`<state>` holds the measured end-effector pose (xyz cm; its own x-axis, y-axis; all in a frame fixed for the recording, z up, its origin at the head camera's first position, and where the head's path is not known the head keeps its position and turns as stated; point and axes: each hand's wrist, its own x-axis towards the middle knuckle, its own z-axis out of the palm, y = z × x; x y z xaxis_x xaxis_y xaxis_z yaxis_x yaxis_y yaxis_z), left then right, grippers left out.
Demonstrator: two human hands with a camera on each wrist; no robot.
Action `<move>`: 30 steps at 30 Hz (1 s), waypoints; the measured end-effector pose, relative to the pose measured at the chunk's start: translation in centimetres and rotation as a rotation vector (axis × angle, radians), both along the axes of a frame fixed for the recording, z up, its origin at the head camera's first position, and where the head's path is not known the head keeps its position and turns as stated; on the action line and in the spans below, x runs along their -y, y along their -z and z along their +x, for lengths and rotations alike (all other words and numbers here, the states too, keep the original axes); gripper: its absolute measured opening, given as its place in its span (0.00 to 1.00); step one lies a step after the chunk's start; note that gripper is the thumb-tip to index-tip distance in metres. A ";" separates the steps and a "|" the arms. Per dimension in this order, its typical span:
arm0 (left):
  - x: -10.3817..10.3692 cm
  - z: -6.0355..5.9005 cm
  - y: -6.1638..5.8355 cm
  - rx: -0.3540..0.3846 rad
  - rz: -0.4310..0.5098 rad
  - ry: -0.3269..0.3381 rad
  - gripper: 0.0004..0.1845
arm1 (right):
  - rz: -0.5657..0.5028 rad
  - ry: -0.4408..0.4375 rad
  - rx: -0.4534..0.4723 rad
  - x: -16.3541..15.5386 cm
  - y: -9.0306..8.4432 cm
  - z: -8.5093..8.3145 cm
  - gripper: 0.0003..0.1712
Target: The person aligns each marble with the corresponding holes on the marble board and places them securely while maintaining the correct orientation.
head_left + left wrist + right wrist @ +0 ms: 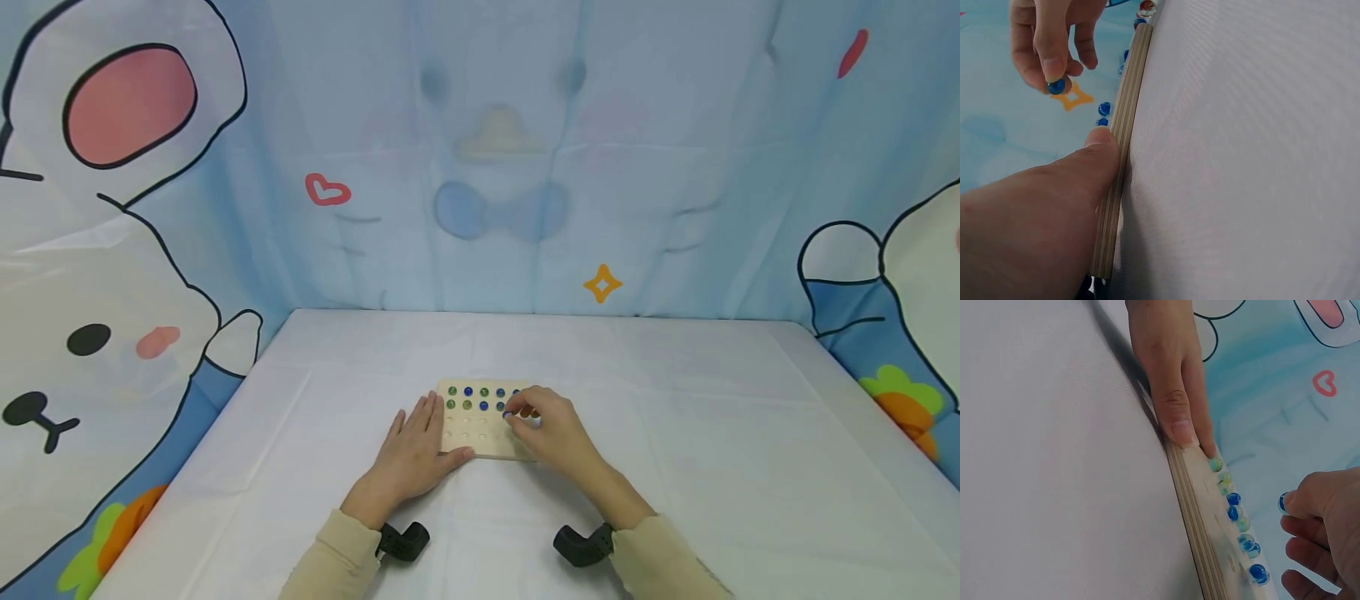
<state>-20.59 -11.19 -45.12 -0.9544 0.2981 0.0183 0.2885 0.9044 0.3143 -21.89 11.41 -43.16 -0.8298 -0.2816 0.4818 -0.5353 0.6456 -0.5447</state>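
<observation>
Nearest the camera, a beige left cuff point(337, 546) leads to the left hand point(408, 458), its straight fingers laid along the left edge of the pitted wooden board point(492, 443), thumb at the near edge, gripping nothing; expect the layered board to be stiff and light, best held by its edges. Above its right part, the right hand point(551, 429) pinches a blue marble point(1055, 87) between thumb and forefinger; apparently glass, it should handle as hard, smooth and slippery, best gripped across its widest part.
</observation>
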 end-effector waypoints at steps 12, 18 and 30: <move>0.4 -0.3 -0.4 -0.006 -0.020 0.009 0.51 | -0.022 -0.035 0.135 4.1 0.3 -1.1 0.05; 0.7 -0.4 -0.3 -0.029 -0.025 0.012 0.53 | -0.004 -0.042 0.156 5.6 0.6 -1.1 0.05; 0.7 -0.2 -0.2 -0.090 -0.039 0.046 0.50 | 0.085 -0.043 0.144 7.6 1.1 -1.6 0.03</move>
<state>-20.83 -11.89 -44.96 -0.9345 0.3441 0.0910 0.3559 0.9005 0.2500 -23.45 3.79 -44.27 -0.8751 -0.3530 0.3311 -0.4834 0.6711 -0.5621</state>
